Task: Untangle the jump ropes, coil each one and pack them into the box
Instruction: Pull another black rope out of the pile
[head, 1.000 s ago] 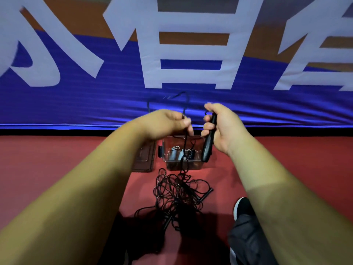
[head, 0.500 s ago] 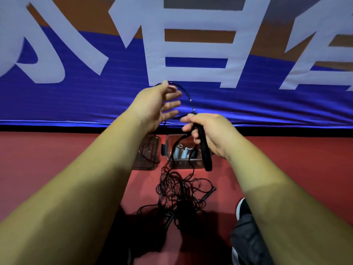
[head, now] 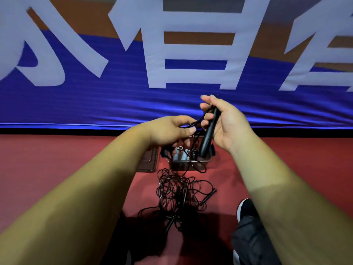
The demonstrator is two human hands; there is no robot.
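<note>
While the right hand (head: pixel 225 127) gripped a black handle (head: pixel 208 134), the left hand (head: pixel 168 131) pinched its cord (head: pixel 194 123) above the box (head: pixel 191 159). Other jump ropes (head: pixel 181 190) lay tangled on the floor (head: pixel 76 169). The cord looked light, limp and snag-prone; the stiff handle seemed the best hold.

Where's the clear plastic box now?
Head view, centre: the box sits on the red floor beyond the tangled black ropes, flat lid at its left.
</note>
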